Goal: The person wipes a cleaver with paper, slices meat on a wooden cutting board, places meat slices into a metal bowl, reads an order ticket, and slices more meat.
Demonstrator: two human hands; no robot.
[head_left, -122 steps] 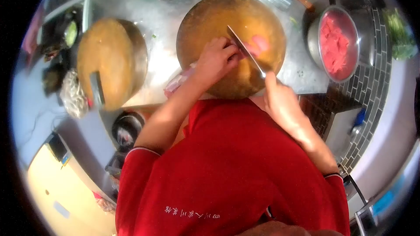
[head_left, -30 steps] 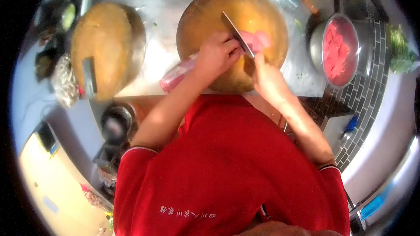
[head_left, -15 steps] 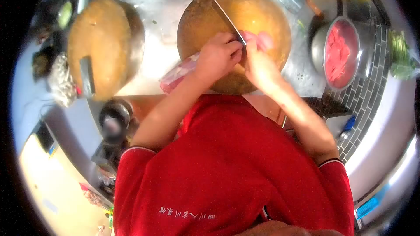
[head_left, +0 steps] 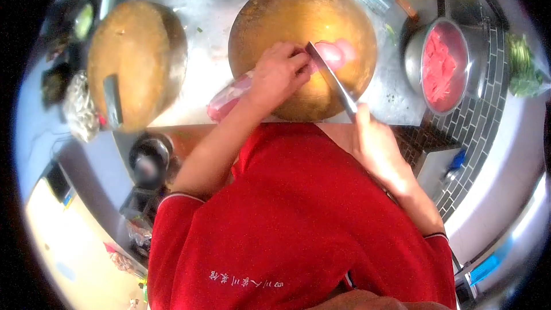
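Note:
A long piece of raw pink meat (head_left: pixel 228 101) lies across the left edge of a round wooden chopping block (head_left: pixel 287 8). My left hand (head_left: pixel 280 72) presses down on it with curled fingers, near its cut end. In my right hand (head_left: pixel 373 138) is the handle of a knife (head_left: pixel 334 79), its fingers wrapped round it. The blade slants up and left, with its tip beside my left fingertips at the meat. Just right of the blade, thin meat slices (head_left: pixel 334 53) lie overlapping on the block.
A metal bowl of cut red meat (head_left: pixel 441 72) stands at the right. On the left is a second round block (head_left: pixel 135 40) with a dark-bladed cleaver (head_left: pixel 113 100) on it. Bagged green vegetables (head_left: pixel 525 69) sit far right. The metal counter's (head_left: pixel 204 69) front edge runs below the blocks.
My right hand has drawn back toward my body, and the knife has moved down and right with it. The slices now show more fully. My left hand has shifted slightly left.

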